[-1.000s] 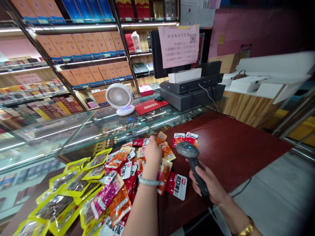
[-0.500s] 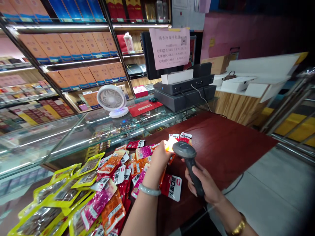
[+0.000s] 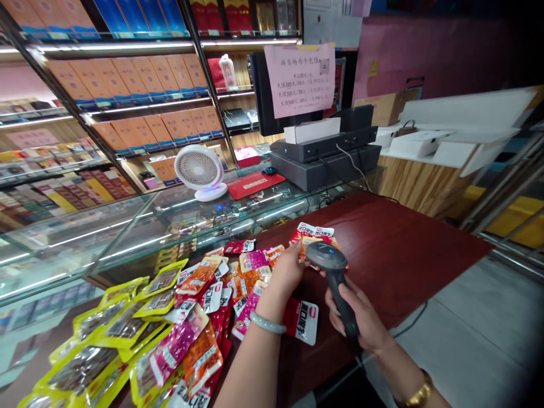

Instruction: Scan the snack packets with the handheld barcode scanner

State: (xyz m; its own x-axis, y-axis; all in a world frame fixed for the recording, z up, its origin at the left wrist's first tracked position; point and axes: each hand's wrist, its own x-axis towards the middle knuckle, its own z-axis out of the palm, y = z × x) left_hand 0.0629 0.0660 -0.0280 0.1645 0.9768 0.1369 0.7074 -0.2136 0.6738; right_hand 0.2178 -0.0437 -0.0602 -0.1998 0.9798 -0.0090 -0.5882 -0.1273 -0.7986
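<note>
My right hand (image 3: pixel 357 314) is wrapped round the handle of a dark grey barcode scanner (image 3: pixel 326 256), with a small blue light on top of its head. Just left of the scanner head, my left hand (image 3: pixel 291 267) pinches an orange snack packet (image 3: pixel 306 242), partly hidden by the scanner. Red-and-white snack packets (image 3: pixel 323 232) lie just beyond the fingers. Under my left wrist spreads a pile of orange, pink and red packets (image 3: pixel 250 280). A red-and-white packet (image 3: pixel 306 322) lies between my forearms.
Yellow-edged clear snack bags (image 3: pixel 80 368) are heaped at the left of the dark red tabletop (image 3: pixel 391 243). Behind it runs a glass counter (image 3: pixel 170 226) with a white fan (image 3: pixel 199 170), a red mat (image 3: pixel 255 185) and a monitor with a pink notice (image 3: pixel 301 79). Boxed goods fill the shelves.
The bright scanner light on the packet at my left fingers has gone out, and a blue light shows on the scanner. The whole view has shifted slightly; both hands keep nearly the same pose.
</note>
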